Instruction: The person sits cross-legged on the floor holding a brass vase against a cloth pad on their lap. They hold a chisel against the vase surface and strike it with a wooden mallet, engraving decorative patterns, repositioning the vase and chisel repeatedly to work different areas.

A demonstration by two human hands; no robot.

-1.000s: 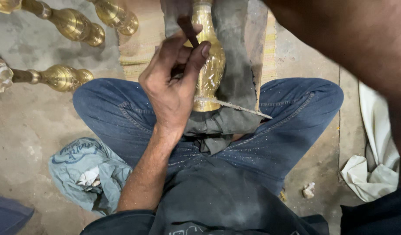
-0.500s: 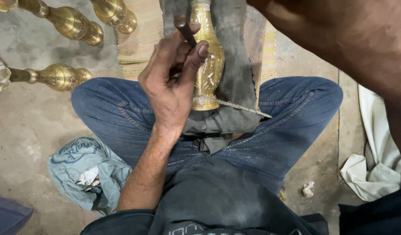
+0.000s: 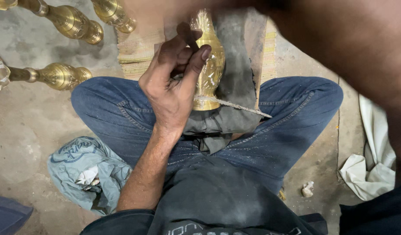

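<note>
Head view, left hand: the left hand [image 3: 172, 89] sits just above the middle of the frame, fingers curled in and pinched together around a small dark tool [image 3: 188, 35], thumb and forefinger pressed on its shaft.
Tool tip: it points up and touches the upper part of the brass piece [image 3: 209, 65], near its neck.
Hand contact: the thumb [image 3: 199, 58] lies against the left side of the brass piece.
Right hand: only a blurred forearm [image 3: 361, 52] crosses the upper right of the frame; the hand itself is lost in the blur at the top, so whether it is spread or clenched cannot be told.
Brass piece: a golden, vase-shaped casting with engraved pattern, standing lengthwise at top centre, its wide base toward the person's lap.
Padding: a dark grey cloth [image 3: 235, 87] lies under and to the right of the brass piece, bunched at the crossed legs.
Thin rod: a pale, slim strip [image 3: 239, 105] runs from the base of the brass piece down to the right.
Legs: blue jeans [image 3: 287, 122], dusted with fine specks, cross the middle of the frame.
Upper left: other brass spindles [image 3: 70, 21] lie on the concrete floor [image 3: 26, 130].
Lower left: a crumpled blue-grey rag [image 3: 83, 169].
Right edge: a white cloth [image 3: 370, 169] on the floor.
</note>
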